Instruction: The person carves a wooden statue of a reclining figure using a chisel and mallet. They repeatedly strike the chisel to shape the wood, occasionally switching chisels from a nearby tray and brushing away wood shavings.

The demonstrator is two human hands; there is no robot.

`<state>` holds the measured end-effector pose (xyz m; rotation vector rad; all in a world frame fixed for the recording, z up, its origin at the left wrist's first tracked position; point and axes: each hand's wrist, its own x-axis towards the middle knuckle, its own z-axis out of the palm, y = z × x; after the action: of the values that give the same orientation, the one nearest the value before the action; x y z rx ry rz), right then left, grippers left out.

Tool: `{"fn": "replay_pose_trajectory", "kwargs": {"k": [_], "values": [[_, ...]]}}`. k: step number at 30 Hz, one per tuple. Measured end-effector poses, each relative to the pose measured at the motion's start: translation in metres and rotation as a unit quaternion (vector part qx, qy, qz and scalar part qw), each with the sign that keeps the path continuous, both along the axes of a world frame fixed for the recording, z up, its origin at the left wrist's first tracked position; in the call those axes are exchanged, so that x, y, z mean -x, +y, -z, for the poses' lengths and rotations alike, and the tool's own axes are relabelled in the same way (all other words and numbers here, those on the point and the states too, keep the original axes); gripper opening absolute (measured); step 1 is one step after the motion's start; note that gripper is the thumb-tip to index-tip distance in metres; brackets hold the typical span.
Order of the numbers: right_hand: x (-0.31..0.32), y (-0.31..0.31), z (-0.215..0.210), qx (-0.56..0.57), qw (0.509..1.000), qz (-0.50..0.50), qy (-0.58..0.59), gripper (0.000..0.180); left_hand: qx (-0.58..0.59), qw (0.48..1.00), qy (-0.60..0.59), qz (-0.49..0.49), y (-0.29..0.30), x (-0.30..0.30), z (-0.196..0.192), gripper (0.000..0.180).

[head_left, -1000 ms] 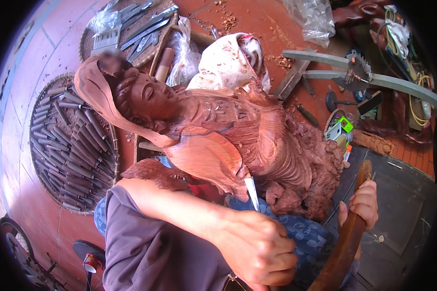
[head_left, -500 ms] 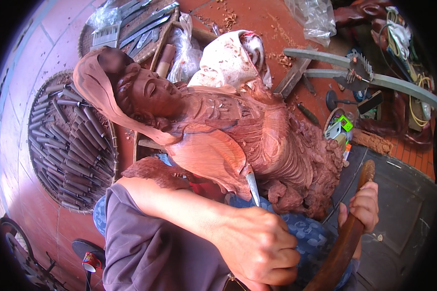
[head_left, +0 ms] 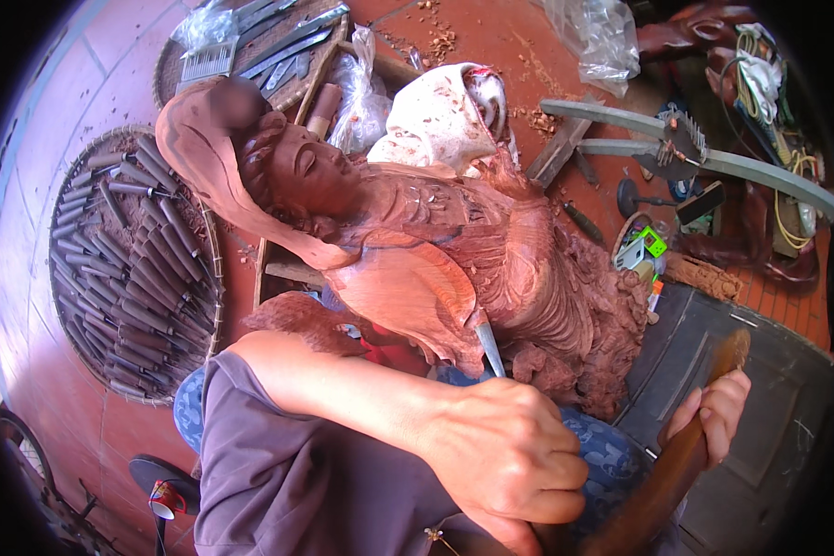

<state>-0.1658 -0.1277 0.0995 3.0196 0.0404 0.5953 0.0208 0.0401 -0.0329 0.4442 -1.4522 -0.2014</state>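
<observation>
Now, notes from beside the carver:
Left hand (head_left: 505, 454): fist clamped round a chisel (head_left: 489, 345); only the steel blade shows above the knuckles, tip set against the lower edge of the carving's broad smooth fold.
Right hand (head_left: 713, 417): fingers wrapped round a long wooden mallet (head_left: 681, 454), held well apart from the left hand, off to the carving's right.
Wooden statue (head_left: 435, 250): reddish figure lying tilted across the person's lap, head toward the upper left, rough uncut base at lower right.
Round basket tray (head_left: 208, 269): on the floor at left, filled with many chisels laid side by side.
Second tray (head_left: 171, 69): above it, holding flat blades.
Cloth bundle (head_left: 440, 116): just behind the statue.
Floor: red tiles scattered with wood chips.
</observation>
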Motion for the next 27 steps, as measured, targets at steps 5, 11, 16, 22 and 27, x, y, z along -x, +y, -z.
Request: {"fn": "replay_pose_trajectory", "kwargs": {"k": [5,11,16,22,27], "values": [[0.003,-0.004,-0.009,0.007,1.000,-0.019,-0.002,0.031,0.010,1.000,0.011,-0.002,-0.004,0.001,0.002,0.046],[0.011,-0.008,-0.012,0.014,1.000,-0.016,0.005,0.033,-0.010,0.999,0.025,-0.027,-0.003,0.003,0.000,0.046],[0.009,-0.008,-0.011,0.008,1.000,0.012,0.014,0.031,-0.018,0.998,0.050,-0.027,-0.004,0.006,0.000,0.050],[0.007,-0.010,-0.004,0.009,1.000,0.024,0.003,0.030,-0.035,0.997,0.071,-0.005,-0.004,0.014,0.002,0.051],[0.004,-0.012,-0.006,0.007,1.000,0.009,0.022,0.030,-0.030,0.997,0.067,0.004,-0.008,0.013,0.002,0.049]]}}
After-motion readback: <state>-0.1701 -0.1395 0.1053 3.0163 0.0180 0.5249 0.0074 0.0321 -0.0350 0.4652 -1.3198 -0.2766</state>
